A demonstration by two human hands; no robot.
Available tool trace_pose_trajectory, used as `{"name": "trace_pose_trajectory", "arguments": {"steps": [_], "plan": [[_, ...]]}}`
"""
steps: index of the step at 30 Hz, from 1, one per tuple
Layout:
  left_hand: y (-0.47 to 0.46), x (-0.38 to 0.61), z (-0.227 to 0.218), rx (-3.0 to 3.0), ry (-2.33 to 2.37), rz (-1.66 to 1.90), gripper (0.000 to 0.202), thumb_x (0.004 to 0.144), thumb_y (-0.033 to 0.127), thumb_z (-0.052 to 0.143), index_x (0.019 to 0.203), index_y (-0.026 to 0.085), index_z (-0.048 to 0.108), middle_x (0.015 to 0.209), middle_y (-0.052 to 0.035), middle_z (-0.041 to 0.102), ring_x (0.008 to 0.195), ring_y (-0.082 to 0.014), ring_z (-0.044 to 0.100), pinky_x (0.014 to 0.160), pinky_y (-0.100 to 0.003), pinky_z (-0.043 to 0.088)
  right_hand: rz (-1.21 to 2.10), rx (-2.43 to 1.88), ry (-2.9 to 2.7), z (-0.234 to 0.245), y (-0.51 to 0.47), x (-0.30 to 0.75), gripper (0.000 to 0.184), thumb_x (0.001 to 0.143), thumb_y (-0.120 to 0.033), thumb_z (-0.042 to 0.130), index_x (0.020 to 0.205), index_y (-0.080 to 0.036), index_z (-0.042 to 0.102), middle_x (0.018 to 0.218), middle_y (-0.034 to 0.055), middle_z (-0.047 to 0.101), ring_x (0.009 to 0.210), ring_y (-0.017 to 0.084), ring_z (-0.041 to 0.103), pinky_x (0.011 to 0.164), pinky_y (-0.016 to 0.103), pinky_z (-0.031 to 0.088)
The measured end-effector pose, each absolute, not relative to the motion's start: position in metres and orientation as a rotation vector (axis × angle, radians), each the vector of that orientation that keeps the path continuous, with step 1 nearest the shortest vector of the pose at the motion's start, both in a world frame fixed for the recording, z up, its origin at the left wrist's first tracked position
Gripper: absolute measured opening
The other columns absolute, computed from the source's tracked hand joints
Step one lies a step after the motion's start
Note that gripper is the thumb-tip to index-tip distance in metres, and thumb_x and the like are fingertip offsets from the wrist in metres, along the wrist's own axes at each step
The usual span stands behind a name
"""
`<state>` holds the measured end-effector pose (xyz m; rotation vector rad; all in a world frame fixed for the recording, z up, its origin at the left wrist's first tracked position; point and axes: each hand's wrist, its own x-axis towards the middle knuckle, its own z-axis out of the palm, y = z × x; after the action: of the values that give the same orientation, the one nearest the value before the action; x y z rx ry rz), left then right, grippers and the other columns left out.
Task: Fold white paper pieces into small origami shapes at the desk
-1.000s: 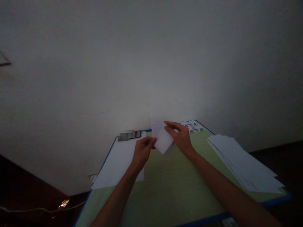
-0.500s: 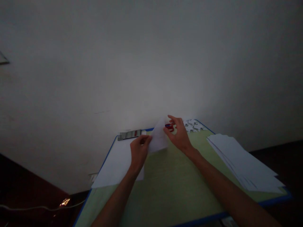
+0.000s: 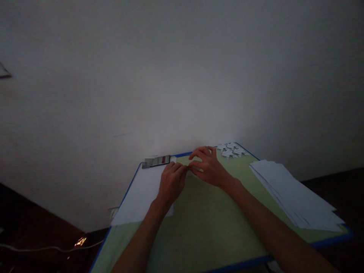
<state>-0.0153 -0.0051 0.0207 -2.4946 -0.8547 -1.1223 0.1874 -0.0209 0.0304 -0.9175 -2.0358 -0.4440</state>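
My left hand and my right hand meet fingertip to fingertip, low on the far middle of the green table. Both have their fingers closed and pressed down on a small white piece of paper. The paper is almost wholly hidden under the fingers. A single white sheet lies flat just left of my left hand, partly under its wrist. Just beyond my right hand, at the table's far right corner, lies a pile of small folded white paper pieces.
A stack of white sheets lies along the table's right side, overhanging the blue edge. A dark flat device rests at the far left corner against the pale wall. The floor at lower left is dark, with a thin cable.
The white paper was held up in the air between both hands. It has been folded smaller and brought down to the table, where the hands now cover it.
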Motion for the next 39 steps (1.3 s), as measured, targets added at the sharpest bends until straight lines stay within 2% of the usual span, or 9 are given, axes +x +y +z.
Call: {"name": "trace_pose_trajectory", "arguments": {"steps": [6, 13, 22, 29, 33, 36, 38, 39], "plan": [[-0.009, -0.017, 0.026, -2.548, -0.773, -1.088, 0.017, 0.097, 0.009, 0.057, 0.097, 0.017, 0.071, 0.087, -0.0084, 0.072, 0.082, -0.0234, 0.059, 0.077, -0.039, 0.048, -0.413, -0.896, -2.074, 0.034, -0.023, 0.188, 0.001, 0.090, -0.020, 0.073, 0.090, -0.021, 0.073, 0.110, 0.0054, 0.074, 0.113, 0.027, 0.056, 0.099, 0.046, 0.030], [-0.014, -0.016, 0.031, -2.582, -0.775, -1.067, 0.015, 0.100, 0.016, 0.056, 0.090, 0.018, 0.068, 0.083, -0.0071, 0.070, 0.081, -0.0223, 0.059, 0.077, -0.038, 0.045, -0.333, -0.837, -2.097, 0.037, -0.022, 0.190, 0.008, 0.082, -0.017, 0.077, 0.083, -0.020, 0.069, 0.096, 0.0039, 0.074, 0.105, 0.025, 0.058, 0.095, 0.042, 0.033], [-0.007, -0.022, 0.032, -2.520, -0.806, -1.164, 0.012, 0.100, 0.017, 0.057, 0.092, 0.019, 0.066, 0.086, -0.0060, 0.071, 0.084, -0.0225, 0.061, 0.082, -0.039, 0.045, -0.226, -0.855, -2.118, 0.044, -0.017, 0.218, 0.011, 0.078, -0.011, 0.077, 0.078, -0.019, 0.070, 0.092, 0.0027, 0.074, 0.101, 0.023, 0.060, 0.092, 0.039, 0.035], [-0.005, -0.023, 0.033, -2.442, -0.822, -1.200, 0.012, 0.099, 0.018, 0.059, 0.089, 0.020, 0.066, 0.083, -0.0057, 0.071, 0.081, -0.0230, 0.062, 0.081, -0.038, 0.046, -0.244, -0.937, -1.983, 0.036, -0.002, 0.249, 0.009, 0.082, -0.014, 0.074, 0.078, -0.022, 0.073, 0.091, 0.0041, 0.074, 0.099, 0.025, 0.059, 0.088, 0.041, 0.037], [-0.003, -0.024, 0.033, -2.373, -0.825, -1.283, 0.013, 0.097, 0.018, 0.060, 0.087, 0.020, 0.067, 0.083, -0.0065, 0.071, 0.081, -0.0232, 0.063, 0.080, -0.038, 0.047, -0.143, -1.052, -1.718, 0.028, 0.006, 0.261, 0.010, 0.078, -0.015, 0.074, 0.071, -0.023, 0.072, 0.087, 0.0061, 0.074, 0.099, 0.029, 0.058, 0.094, 0.048, 0.040], [-0.002, -0.024, 0.035, -2.311, -0.900, -1.456, 0.012, 0.096, 0.020, 0.061, 0.086, 0.019, 0.068, 0.082, -0.0064, 0.071, 0.082, -0.0229, 0.065, 0.081, -0.037, 0.048, -0.095, -1.048, -1.581, 0.025, 0.007, 0.251, 0.009, 0.087, -0.022, 0.067, 0.081, -0.022, 0.073, 0.089, 0.0090, 0.074, 0.099, 0.029, 0.060, 0.096, 0.051, 0.044], [-0.003, -0.022, 0.036, -2.334, -0.994, -1.629, 0.011, 0.095, 0.023, 0.062, 0.087, 0.020, 0.070, 0.084, -0.0057, 0.072, 0.081, -0.0214, 0.065, 0.080, -0.036, 0.049, -0.035, -1.015, -1.541, 0.023, 0.006, 0.235, 0.017, 0.094, -0.031, 0.062, 0.103, -0.022, 0.074, 0.103, 0.0096, 0.075, 0.101, 0.027, 0.064, 0.092, 0.046, 0.051], [-0.004, -0.021, 0.036, -2.372, -1.065, -1.728, 0.011, 0.094, 0.025, 0.064, 0.087, 0.020, 0.070, 0.085, -0.0050, 0.072, 0.080, -0.0204, 0.065, 0.080, -0.035, 0.050, 0.041, -0.994, -1.523, 0.023, 0.005, 0.226, 0.029, 0.095, -0.037, 0.061, 0.119, -0.023, 0.070, 0.112, 0.0099, 0.074, 0.101, 0.025, 0.066, 0.088, 0.043, 0.054]]}}
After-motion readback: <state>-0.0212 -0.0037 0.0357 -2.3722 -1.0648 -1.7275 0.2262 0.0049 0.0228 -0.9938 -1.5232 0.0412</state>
